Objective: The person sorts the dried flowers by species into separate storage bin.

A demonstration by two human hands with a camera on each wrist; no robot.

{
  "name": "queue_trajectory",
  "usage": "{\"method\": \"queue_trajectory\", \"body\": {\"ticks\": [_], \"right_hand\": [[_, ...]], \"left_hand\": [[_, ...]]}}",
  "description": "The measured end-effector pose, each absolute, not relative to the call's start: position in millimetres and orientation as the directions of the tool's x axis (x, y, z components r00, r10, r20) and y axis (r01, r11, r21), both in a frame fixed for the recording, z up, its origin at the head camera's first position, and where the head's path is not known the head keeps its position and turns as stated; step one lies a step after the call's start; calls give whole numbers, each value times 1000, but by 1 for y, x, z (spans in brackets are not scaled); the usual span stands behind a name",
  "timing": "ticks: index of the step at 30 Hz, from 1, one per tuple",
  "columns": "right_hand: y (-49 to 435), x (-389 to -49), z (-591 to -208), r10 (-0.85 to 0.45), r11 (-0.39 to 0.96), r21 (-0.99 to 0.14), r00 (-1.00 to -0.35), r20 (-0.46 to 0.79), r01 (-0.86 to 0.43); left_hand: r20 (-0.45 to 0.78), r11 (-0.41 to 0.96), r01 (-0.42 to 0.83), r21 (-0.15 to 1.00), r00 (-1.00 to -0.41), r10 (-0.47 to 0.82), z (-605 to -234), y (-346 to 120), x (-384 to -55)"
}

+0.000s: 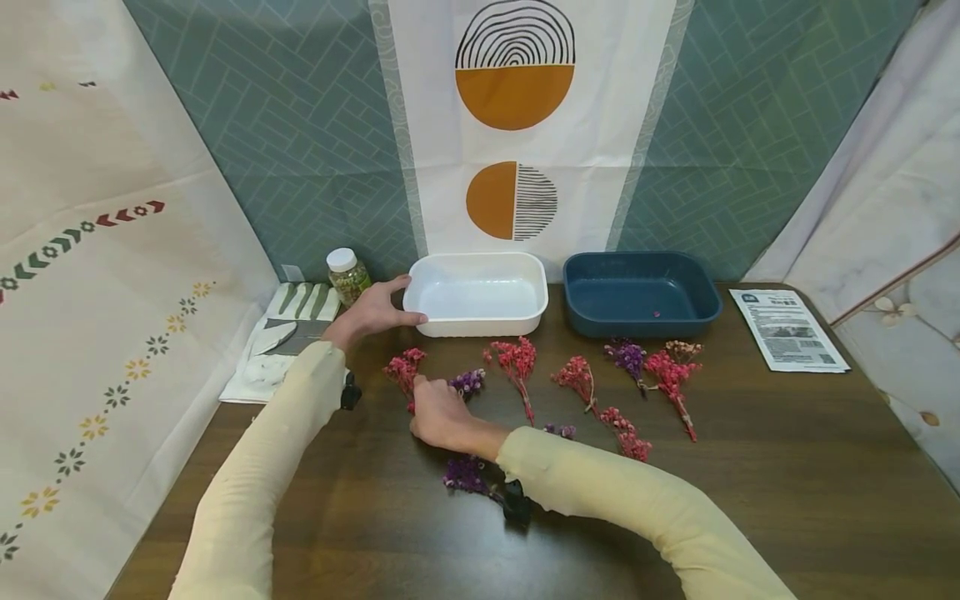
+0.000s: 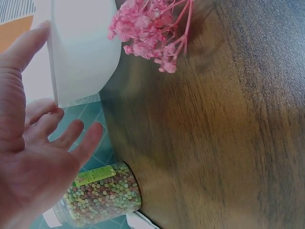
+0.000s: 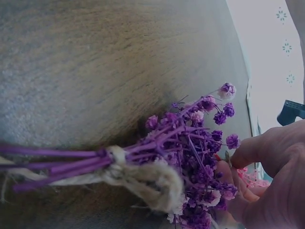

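Observation:
My left hand (image 1: pixel 377 310) is at the left end of a white plastic basin (image 1: pixel 480 327), thumb and fingertips spread along its rim; the other fingers stand loose in the left wrist view. My right hand (image 1: pixel 444 415) pinches the stem of a small bunch of pink dried flowers (image 1: pixel 405 368), its blossoms pointing toward the basin. Just behind that hand lies a purple bunch (image 1: pixel 468 382). In the right wrist view a purple bunch tied with twine (image 3: pixel 190 157) fills the foreground and partly hides the pinching fingertips.
More pink bunches (image 1: pixel 516 360) and purple bunches (image 1: pixel 628 357) lie spread over the dark wooden table (image 1: pixel 780 467). A dark blue basin (image 1: pixel 643 327) stands right of the white one. At left are a white-lidded jar (image 1: pixel 347 275) and a printed packet (image 1: pixel 281 342); at right, a printed white packet (image 1: pixel 789 330).

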State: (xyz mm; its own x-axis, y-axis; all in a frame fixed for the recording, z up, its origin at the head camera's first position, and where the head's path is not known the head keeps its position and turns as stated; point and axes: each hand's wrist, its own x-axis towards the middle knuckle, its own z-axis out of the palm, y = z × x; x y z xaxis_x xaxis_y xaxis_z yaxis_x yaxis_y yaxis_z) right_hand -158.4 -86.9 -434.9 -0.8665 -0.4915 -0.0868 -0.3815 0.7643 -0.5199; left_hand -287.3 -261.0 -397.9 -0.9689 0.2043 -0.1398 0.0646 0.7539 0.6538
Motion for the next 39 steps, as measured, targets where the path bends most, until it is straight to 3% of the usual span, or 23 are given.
{"method": "queue_trajectory", "body": {"ticks": [23,39], "right_hand": [[-71,-144,-420,-566,679,-609,-820,-78,-411],[-47,-130,-408,-597,619,-678,-799,-76,-397]], "left_hand": [[-109,771,107,627,-969,223,-397,-262,-287],[-156,775,52,630,-969,192,-393,-259,-286]]}}
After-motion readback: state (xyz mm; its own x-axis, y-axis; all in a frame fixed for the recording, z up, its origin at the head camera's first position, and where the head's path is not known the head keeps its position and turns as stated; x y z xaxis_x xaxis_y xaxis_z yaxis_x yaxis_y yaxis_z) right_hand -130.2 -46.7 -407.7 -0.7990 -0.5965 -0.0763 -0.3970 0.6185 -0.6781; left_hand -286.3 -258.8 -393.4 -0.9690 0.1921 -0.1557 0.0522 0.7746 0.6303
